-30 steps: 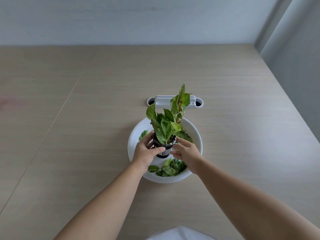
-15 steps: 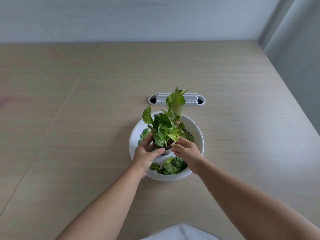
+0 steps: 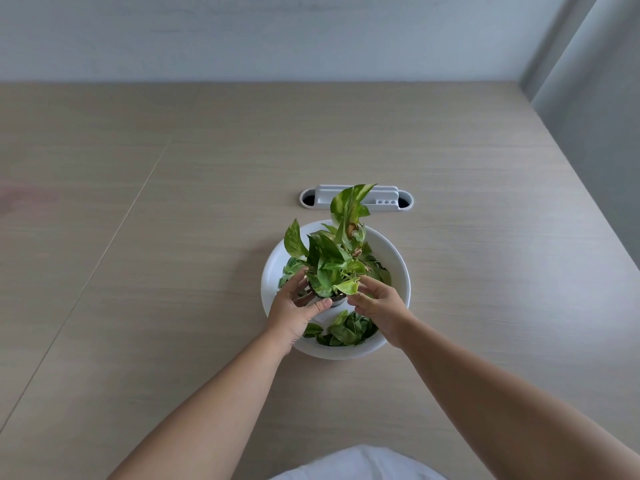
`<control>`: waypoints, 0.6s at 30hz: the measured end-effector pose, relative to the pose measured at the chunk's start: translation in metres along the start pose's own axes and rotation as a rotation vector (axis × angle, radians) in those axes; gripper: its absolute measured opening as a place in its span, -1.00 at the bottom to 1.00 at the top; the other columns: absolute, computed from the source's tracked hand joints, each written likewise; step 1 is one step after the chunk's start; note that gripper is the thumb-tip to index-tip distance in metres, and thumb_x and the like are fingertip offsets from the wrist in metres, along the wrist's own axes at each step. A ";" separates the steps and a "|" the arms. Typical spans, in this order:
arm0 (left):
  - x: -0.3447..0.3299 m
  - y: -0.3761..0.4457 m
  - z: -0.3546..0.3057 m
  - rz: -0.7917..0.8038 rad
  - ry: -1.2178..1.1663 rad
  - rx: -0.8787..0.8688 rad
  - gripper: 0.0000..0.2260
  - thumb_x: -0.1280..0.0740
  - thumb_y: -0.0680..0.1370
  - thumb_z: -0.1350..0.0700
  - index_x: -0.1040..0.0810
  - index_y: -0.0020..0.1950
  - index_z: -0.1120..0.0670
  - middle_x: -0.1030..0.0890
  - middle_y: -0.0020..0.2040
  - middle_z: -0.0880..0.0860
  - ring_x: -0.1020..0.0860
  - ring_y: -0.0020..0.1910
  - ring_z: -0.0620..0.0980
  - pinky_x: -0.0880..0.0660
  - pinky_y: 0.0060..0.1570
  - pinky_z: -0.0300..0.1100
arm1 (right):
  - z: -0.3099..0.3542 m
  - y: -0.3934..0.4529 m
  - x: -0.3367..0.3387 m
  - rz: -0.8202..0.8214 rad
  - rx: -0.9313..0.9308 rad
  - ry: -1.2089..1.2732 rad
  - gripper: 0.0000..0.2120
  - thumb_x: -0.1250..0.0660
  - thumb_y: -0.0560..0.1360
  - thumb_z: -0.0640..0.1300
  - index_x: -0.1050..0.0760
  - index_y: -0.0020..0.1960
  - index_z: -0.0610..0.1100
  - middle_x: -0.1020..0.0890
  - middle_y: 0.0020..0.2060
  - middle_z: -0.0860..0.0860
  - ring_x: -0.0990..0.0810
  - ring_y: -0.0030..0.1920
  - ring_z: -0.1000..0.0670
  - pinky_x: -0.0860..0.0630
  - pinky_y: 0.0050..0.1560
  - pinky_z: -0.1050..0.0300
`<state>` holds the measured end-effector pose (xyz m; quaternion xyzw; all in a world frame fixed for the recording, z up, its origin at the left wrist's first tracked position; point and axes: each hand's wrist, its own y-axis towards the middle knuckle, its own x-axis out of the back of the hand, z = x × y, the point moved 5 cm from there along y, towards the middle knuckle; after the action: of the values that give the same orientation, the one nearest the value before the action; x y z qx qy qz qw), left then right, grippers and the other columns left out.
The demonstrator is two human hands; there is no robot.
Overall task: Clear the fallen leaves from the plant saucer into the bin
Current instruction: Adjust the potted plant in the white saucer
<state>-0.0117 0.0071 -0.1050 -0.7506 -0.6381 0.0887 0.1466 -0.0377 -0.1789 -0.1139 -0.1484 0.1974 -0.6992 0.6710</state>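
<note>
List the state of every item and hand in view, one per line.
Potted plant: upright, gripped by both hands.
Saucer: on the table, leaves inside.
Fallen leaves: not yet cleared.
Left hand: grips the pot.
Right hand: grips the pot.
Cable grommet: set in the table.

You see a white saucer [image 3: 398,268], green leaves [image 3: 341,334], a yellow-streaked green plant [image 3: 332,261], a pale wood-grain table [image 3: 207,209], and a white cable port [image 3: 356,198].

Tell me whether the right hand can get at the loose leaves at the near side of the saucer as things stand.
Probably yes. The fallen leaves lie uncovered in the saucer just below the right hand, but that hand is on the pot and must let go first.
</note>
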 end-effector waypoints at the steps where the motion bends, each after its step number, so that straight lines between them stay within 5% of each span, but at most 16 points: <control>1: 0.000 0.000 0.000 0.001 0.002 -0.002 -0.34 -0.58 0.34 0.22 -0.44 0.39 0.02 -0.59 0.27 0.04 -0.58 0.22 -0.02 -0.57 -0.06 -0.36 | -0.001 -0.001 0.000 -0.004 -0.001 0.009 -0.43 -0.45 0.44 -0.14 -0.39 0.42 -0.10 -0.60 0.21 -0.08 -0.61 0.01 -0.02 -0.55 0.02 0.12; 10: 0.001 0.000 0.001 0.004 -0.014 -0.005 -0.34 -0.57 0.34 0.24 -0.44 0.39 0.03 -0.58 0.27 0.05 -0.58 0.21 0.02 -0.59 -0.04 -0.32 | 0.001 -0.004 -0.001 -0.018 -0.010 0.033 -0.42 -0.44 0.44 -0.14 -0.37 0.43 -0.11 -0.61 0.18 -0.10 -0.60 -0.04 0.00 -0.54 -0.03 0.11; 15: 0.001 0.001 0.005 0.001 -0.010 0.007 -0.33 -0.58 0.33 0.20 -0.44 0.39 -0.02 -0.57 0.28 0.05 -0.61 0.17 0.01 -0.55 0.19 0.01 | 0.005 -0.007 -0.002 -0.037 0.005 -0.014 -0.42 -0.42 0.46 -0.14 -0.33 0.44 -0.11 -0.62 0.12 -0.05 -0.61 -0.04 -0.01 -0.54 0.02 0.06; 18: 0.000 0.000 0.003 -0.006 -0.005 0.009 -0.33 -0.58 0.33 0.20 -0.44 0.39 -0.03 -0.58 0.27 0.03 -0.62 0.16 0.01 -0.54 0.20 0.02 | 0.006 -0.008 -0.002 -0.058 0.010 -0.034 -0.40 -0.42 0.47 -0.14 -0.30 0.45 -0.12 -0.62 0.03 0.02 -0.61 -0.06 -0.01 -0.55 0.07 0.03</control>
<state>-0.0126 0.0073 -0.1083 -0.7478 -0.6404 0.0929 0.1488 -0.0420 -0.1770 -0.1043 -0.1629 0.1781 -0.7166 0.6544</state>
